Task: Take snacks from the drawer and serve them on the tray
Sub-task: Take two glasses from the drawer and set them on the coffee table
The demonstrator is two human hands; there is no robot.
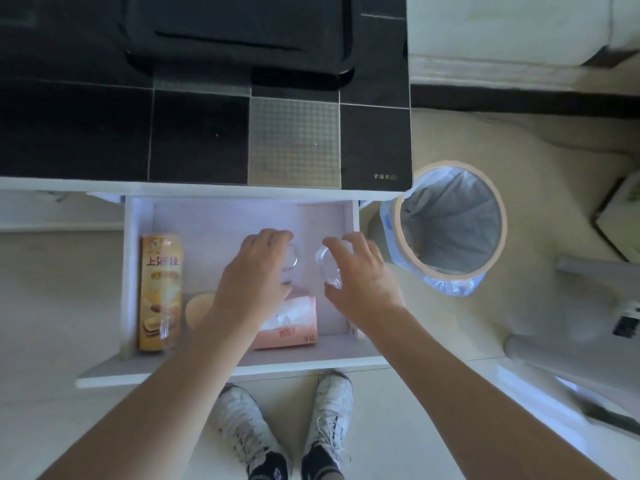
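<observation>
The white drawer (pixel 221 220) stands pulled out below a black tiled tabletop. Inside, my left hand (pixel 252 271) grips a small clear glass cup (pixel 292 259), and my right hand (pixel 356 271) grips a second clear cup (pixel 327 268) tilted on its side. An orange snack box (pixel 161 292) lies along the drawer's left wall, with a round pale tub (pixel 199 308) beside it. A pink tissue pack (pixel 294 322) lies under my left wrist. The black tray (pixel 239 32) sits on the tabletop at the far side.
A round bin (pixel 450 223) lined with a pale blue bag stands on the floor right of the drawer. Grey chair legs (pixel 568 306) are further right. My white shoes (pixel 287 420) stand below the drawer front. A white sofa edge (pixel 502 29) is at top right.
</observation>
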